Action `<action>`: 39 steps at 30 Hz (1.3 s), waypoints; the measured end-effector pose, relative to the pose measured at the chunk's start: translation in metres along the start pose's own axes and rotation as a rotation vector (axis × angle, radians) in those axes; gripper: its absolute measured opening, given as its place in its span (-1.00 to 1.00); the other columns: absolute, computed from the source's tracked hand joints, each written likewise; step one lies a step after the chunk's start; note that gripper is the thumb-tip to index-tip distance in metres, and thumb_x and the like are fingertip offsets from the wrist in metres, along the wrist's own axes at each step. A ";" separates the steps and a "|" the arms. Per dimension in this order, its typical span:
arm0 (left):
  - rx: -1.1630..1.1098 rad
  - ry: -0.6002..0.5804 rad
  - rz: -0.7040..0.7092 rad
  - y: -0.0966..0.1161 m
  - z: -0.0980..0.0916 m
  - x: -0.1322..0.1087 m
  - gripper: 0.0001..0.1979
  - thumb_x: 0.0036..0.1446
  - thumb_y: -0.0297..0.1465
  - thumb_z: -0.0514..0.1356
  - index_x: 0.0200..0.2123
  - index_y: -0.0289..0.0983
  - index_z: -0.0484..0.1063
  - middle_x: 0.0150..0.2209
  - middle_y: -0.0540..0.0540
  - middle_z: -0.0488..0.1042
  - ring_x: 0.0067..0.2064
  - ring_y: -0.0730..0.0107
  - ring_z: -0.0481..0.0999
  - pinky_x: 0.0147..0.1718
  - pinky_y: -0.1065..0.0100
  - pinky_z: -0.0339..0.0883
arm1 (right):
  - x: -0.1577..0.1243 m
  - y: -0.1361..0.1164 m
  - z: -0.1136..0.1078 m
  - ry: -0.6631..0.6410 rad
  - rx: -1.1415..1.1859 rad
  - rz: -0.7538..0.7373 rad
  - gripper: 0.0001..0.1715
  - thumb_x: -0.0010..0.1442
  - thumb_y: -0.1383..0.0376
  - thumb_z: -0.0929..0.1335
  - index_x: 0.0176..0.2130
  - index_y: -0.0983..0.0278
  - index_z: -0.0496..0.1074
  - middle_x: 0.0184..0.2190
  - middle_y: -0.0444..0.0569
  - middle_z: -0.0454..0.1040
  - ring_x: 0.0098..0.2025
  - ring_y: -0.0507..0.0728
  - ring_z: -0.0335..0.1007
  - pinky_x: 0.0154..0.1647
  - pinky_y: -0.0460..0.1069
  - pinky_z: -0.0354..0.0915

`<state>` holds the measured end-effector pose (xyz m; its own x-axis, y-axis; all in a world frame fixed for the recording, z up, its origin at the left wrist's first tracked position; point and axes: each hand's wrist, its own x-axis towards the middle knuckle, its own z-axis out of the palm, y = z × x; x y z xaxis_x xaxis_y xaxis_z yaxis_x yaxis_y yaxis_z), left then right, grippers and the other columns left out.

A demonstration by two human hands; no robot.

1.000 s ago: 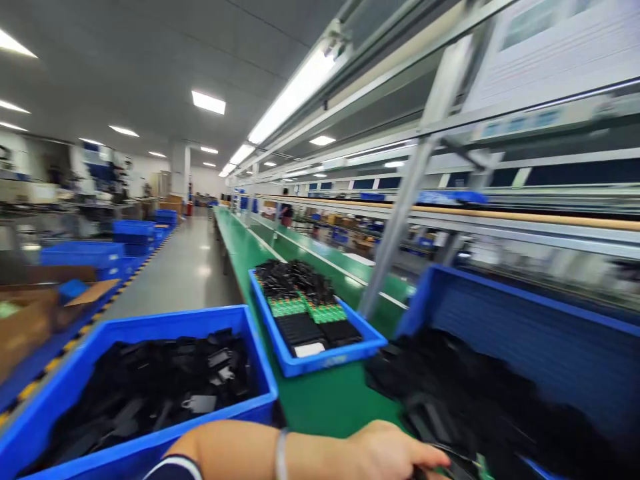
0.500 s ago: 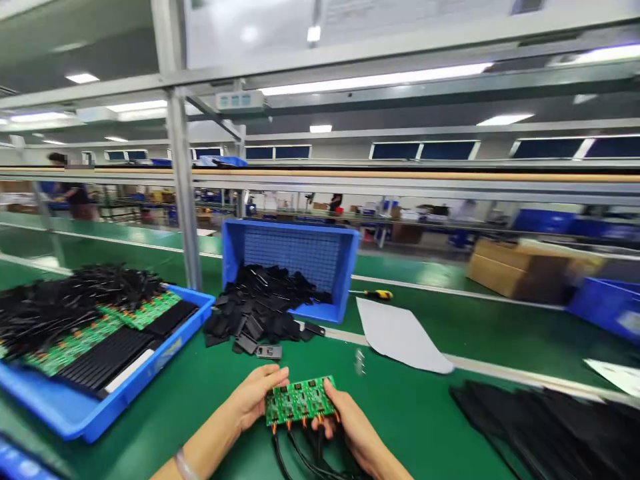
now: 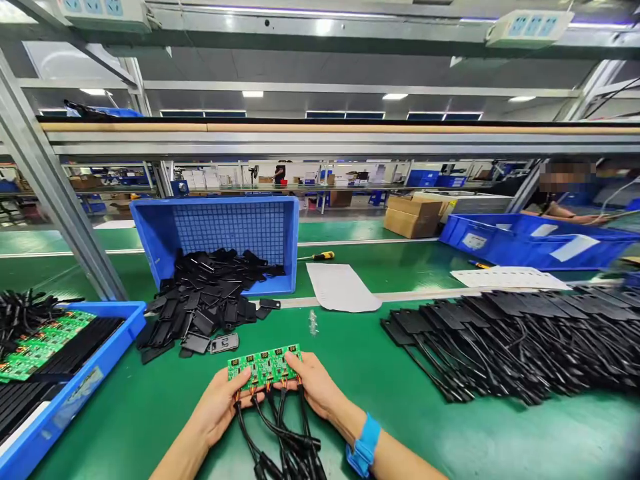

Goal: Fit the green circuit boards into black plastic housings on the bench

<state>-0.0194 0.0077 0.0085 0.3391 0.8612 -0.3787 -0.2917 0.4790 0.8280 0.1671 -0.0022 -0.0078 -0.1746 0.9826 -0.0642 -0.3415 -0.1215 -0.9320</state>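
Green circuit panel (image 3: 265, 370), one — lower centre of the frame. Left hand (image 3: 216, 405) clamped on its left end, right hand (image 3: 316, 384) on its right, thumbs on top. Black cables (image 3: 307, 441), several, trailing to bottom centre — best left slack, with the panel level and pressure light. Black plastic pieces (image 3: 205, 300), heaped, left of centre, partly inside a blue crate (image 3: 291, 247). Blue tray (image 3: 107, 363), lower left. Cabled black units (image 3: 500, 313), rowed, right.

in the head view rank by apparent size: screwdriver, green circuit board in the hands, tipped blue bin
1. Tipped blue bin
2. Green circuit board, looking larger for being nearer the camera
3. Screwdriver
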 end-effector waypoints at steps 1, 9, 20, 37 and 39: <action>0.006 0.011 0.021 -0.002 0.001 0.001 -0.58 -0.14 -0.32 0.42 -0.22 -0.39 0.45 -0.20 -0.28 0.57 -0.23 0.12 0.59 -0.31 0.29 0.52 | 0.000 0.003 0.002 0.046 -0.016 -0.023 -0.32 -0.05 -0.20 0.41 -0.29 0.37 0.49 -0.40 0.06 0.54 -0.37 0.19 0.48 -0.31 0.09 0.42; 0.126 0.012 0.185 -0.007 0.012 0.002 -0.50 -0.19 -0.15 0.41 -0.24 -0.38 0.51 -0.23 -0.23 0.58 -0.26 0.20 0.57 -0.27 0.29 0.48 | 0.006 0.017 0.006 0.318 -0.205 -0.201 -0.32 -0.06 -0.26 0.36 -0.46 0.32 0.40 -0.52 -0.02 0.46 -0.49 0.14 0.41 -0.50 0.02 0.43; 0.296 0.087 0.309 -0.017 0.016 0.003 -0.49 -0.16 -0.04 0.35 -0.32 -0.38 0.52 -0.39 -0.15 0.57 -0.27 0.18 0.55 -0.22 0.29 0.45 | 0.003 0.004 0.009 0.314 -0.236 -0.235 -0.55 -0.10 -0.01 0.48 -0.55 0.31 0.40 -0.59 -0.09 0.42 -0.54 0.09 0.32 -0.51 -0.03 0.32; 0.122 0.009 0.190 -0.003 0.013 0.000 -0.54 -0.19 -0.17 0.41 -0.28 -0.37 0.50 -0.31 -0.21 0.57 -0.39 0.30 0.55 -0.40 0.36 0.45 | 0.000 0.008 0.009 0.046 0.272 0.075 -0.51 -0.07 0.02 0.51 -0.32 0.37 0.47 -0.41 0.04 0.54 -0.37 0.16 0.48 -0.30 0.03 0.38; 0.155 0.012 0.201 -0.005 0.015 0.001 -0.52 -0.21 -0.14 0.42 -0.29 -0.38 0.51 -0.34 -0.20 0.57 -0.37 0.27 0.55 -0.37 0.34 0.45 | -0.003 0.006 0.013 0.066 0.147 -0.032 -0.51 -0.07 0.01 0.51 -0.33 0.35 0.47 -0.43 -0.01 0.53 -0.38 0.13 0.45 -0.29 0.01 0.35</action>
<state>-0.0042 0.0041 0.0102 0.2775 0.9388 -0.2040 -0.2117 0.2669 0.9402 0.1534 -0.0077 -0.0089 -0.1021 0.9928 -0.0633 -0.4781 -0.1048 -0.8720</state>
